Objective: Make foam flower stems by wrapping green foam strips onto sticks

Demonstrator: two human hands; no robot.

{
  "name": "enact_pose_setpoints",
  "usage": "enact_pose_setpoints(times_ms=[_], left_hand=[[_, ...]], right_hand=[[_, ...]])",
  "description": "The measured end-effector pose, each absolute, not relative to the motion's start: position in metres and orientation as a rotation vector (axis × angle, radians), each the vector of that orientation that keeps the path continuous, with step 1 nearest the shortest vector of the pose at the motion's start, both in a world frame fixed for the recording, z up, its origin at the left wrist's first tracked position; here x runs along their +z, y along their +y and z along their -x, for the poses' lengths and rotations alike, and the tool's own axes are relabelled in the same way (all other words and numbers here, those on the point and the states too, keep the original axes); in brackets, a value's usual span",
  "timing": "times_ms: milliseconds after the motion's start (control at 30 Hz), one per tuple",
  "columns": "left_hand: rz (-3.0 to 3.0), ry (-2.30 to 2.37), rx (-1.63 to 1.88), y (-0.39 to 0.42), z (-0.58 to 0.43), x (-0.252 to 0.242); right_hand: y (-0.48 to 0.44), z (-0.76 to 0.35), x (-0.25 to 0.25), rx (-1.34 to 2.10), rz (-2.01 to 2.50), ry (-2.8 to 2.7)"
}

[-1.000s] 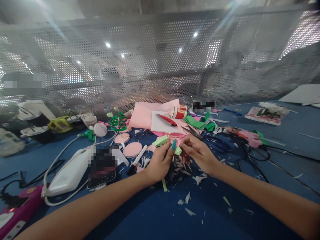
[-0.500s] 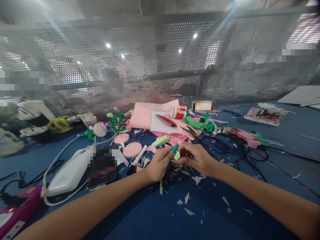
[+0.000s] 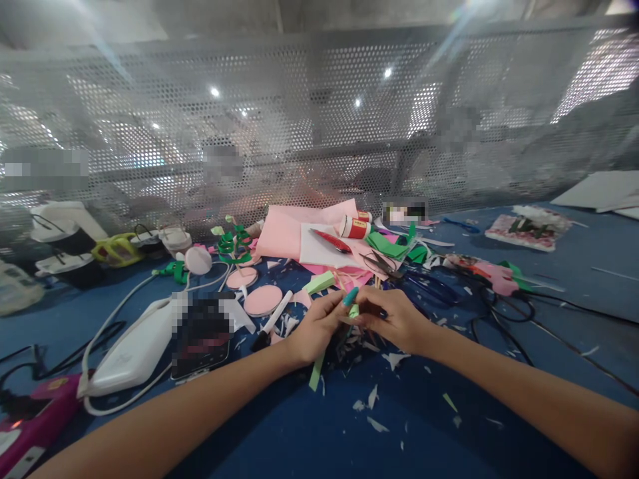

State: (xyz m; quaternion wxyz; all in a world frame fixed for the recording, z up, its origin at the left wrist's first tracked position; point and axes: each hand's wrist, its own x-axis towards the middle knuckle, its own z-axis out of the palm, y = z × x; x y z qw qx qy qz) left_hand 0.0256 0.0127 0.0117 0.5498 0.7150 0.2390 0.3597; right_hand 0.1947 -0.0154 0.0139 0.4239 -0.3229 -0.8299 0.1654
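At the back of the worktop (image 3: 339, 439), the large pink sheet (image 3: 279, 229) lies just before the perforated panel (image 3: 279, 133), which bounds reach on the far side. On the near side of the sheet, beyond a dense litter of pale scraps (image 3: 372, 397) right below the hands, the worktop carries only thinly scattered flat bits, so the forearms have their widest room there. Left and forward of the sheet, room is tighter: pink discs (image 3: 263, 301), a white marker (image 3: 273, 318), a dark phone (image 3: 202, 346) and a white power bank (image 3: 132, 342) with its looping cable stand in a row outward from it. Off the sheet's right front corner lie scissors (image 3: 392, 269), with green paper (image 3: 392, 246) at its right edge and black cables farther out to the right. Directly in front of the sheet, near its close edge, the left hand (image 3: 317, 326) and right hand (image 3: 392, 319) meet, fingertips almost touching. A small light green paper piece (image 3: 353, 311) sits between them: the left thumb, with a teal nail, presses at its left side, and the right thumb and forefinger pinch it from the right. A light green strip (image 3: 316, 374) hangs under the left hand, on the side away from the sheet; whether it joins the piece is hidden.
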Motion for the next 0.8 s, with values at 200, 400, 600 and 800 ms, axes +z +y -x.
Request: enact_pose_setpoints(times_ms=[200,400,600,800], left_hand=[[-1.606,0.555,0.798,0.0133,-0.0241,0.0131],[-1.611,0.598,0.803,0.0136,-0.0240,0.0117],[-1.772,0.651,0.953,0.0159,-0.0251,0.0124],[-1.998,0.763,1.051,0.0154,-0.0235,0.0123]], right_hand=[[-0.0160,-0.1946,0.0129,0.434,0.822,-2.082],[-0.0155,-0.1948,0.0119,0.488,0.847,-2.083],[-0.0147,-0.1946,0.0109,0.566,0.868,-2.069],[-0.0131,-0.1948,0.0093,0.539,0.914,-2.041]])
